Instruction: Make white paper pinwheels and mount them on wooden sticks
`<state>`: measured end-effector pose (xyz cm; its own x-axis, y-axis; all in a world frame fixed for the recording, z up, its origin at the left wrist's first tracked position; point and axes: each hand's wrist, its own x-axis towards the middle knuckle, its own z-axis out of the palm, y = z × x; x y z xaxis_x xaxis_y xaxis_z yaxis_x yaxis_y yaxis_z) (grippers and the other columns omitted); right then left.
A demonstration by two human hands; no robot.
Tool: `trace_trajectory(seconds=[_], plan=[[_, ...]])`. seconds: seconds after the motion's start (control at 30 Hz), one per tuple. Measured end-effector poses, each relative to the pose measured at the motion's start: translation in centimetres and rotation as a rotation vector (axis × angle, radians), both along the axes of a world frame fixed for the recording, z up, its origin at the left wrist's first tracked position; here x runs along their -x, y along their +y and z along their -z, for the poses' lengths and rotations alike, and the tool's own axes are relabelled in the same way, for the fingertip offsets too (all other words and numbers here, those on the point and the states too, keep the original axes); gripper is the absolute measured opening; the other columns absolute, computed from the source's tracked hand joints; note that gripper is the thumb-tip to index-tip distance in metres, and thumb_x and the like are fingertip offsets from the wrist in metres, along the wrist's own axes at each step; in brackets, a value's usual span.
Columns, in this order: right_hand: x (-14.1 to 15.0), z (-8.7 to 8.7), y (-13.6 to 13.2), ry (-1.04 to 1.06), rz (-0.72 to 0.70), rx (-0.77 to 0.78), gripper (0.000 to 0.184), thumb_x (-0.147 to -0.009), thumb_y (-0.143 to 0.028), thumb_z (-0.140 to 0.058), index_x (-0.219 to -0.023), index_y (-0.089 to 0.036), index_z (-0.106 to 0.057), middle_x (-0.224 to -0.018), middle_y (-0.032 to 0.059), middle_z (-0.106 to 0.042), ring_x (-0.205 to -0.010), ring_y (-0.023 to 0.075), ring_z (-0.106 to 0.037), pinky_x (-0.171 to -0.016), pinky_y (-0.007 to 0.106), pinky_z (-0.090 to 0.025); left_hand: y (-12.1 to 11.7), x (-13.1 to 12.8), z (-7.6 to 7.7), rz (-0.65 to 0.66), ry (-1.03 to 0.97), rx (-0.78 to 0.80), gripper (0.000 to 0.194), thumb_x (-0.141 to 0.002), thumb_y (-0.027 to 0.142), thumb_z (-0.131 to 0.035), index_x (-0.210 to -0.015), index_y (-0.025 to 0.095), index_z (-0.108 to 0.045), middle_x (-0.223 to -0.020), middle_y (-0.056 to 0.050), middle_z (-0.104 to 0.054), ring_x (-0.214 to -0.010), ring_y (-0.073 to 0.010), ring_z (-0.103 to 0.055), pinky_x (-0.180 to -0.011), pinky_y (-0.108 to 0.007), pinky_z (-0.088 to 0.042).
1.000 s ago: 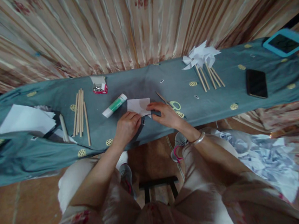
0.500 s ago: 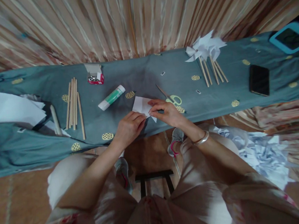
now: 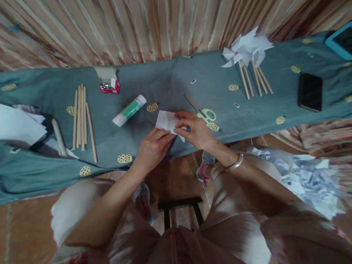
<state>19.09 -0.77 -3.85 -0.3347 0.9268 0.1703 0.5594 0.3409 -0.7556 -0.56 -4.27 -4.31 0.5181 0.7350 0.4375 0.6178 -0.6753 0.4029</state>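
A small piece of white paper (image 3: 165, 119) with crease lines is held between both hands at the near edge of the table. My left hand (image 3: 154, 147) pinches its lower left part, fingers closed. On its right side, the thumb and fingers of my right hand (image 3: 193, 129) grip the paper. Fingers hide part of the sheet, and a pointed corner sticks out below. Just right of my right hand lie scissors (image 3: 203, 112) with pale green handles. A green and white glue stick (image 3: 129, 110) lies to the left beyond my left hand.
Wooden sticks (image 3: 81, 116) and white paper sheets (image 3: 5, 123) lie left. A small red box (image 3: 109, 86) holds shiny pieces. Paper pinwheels (image 3: 247, 52) on sticks, a black phone (image 3: 311, 92) and a blue-framed device (image 3: 349, 40) lie right. Paper scraps (image 3: 311, 181) fill a bag below.
The view has shifted slightly. Both hands still hold the paper, and its upper part now shows diagonal crease lines. My right fingers have shifted a little on it.
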Motion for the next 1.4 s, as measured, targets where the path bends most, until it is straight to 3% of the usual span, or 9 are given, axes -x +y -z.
trace_trajectory(seconds=[0.37,0.83,1.17,1.4], plan=[[0.1,0.0,0.0,-0.047,0.006,-0.029,0.007,-0.082,-0.020,-0.066,-0.079,-0.022,-0.072,-0.123,0.0086,-0.068,-0.117,0.0266,-0.060,-0.106,0.048,-0.044,0.3,-0.1,0.6,-0.024,-0.044,-0.024,0.022,-0.097,0.025,-0.053,-0.100,0.017,-0.074,-0.090,-0.008,-0.069,-0.085,-0.0186,-0.062,-0.077,-0.031,-0.052],[0.0,0.2,0.0,-0.060,0.005,-0.061,0.008,-0.083,-0.020,-0.065,-0.081,-0.022,-0.072,-0.122,0.0090,-0.069,-0.117,0.0264,-0.061,-0.104,0.048,-0.045,0.6,0.1,0.6,-0.018,-0.142,0.111,0.018,-0.094,0.022,-0.058,-0.101,0.018,-0.074,-0.093,-0.007,-0.071,-0.088,-0.0178,-0.065,-0.080,-0.031,-0.053],[-0.1,0.4,-0.8,-0.175,-0.082,-0.202,0.032,-0.088,-0.009,-0.049,-0.102,-0.022,-0.075,-0.132,0.0092,-0.062,-0.123,0.0260,-0.055,-0.106,0.047,-0.047,0.7,0.2,0.6,-0.023,-0.132,0.135,0.017,-0.093,0.022,-0.059,-0.101,0.020,-0.074,-0.093,-0.006,-0.071,-0.089,-0.0179,-0.066,-0.081,-0.031,-0.054],[0.5,0.1,-1.6,-0.289,-0.135,-0.262,0.036,-0.092,-0.007,-0.041,-0.105,-0.019,-0.072,-0.136,0.0095,-0.059,-0.129,0.0253,-0.049,-0.110,0.047,-0.045,0.6,0.2,0.7,-0.014,-0.121,0.102,0.017,-0.092,0.020,-0.059,-0.102,0.018,-0.073,-0.093,-0.006,-0.070,-0.088,-0.0180,-0.065,-0.080,-0.031,-0.054]])
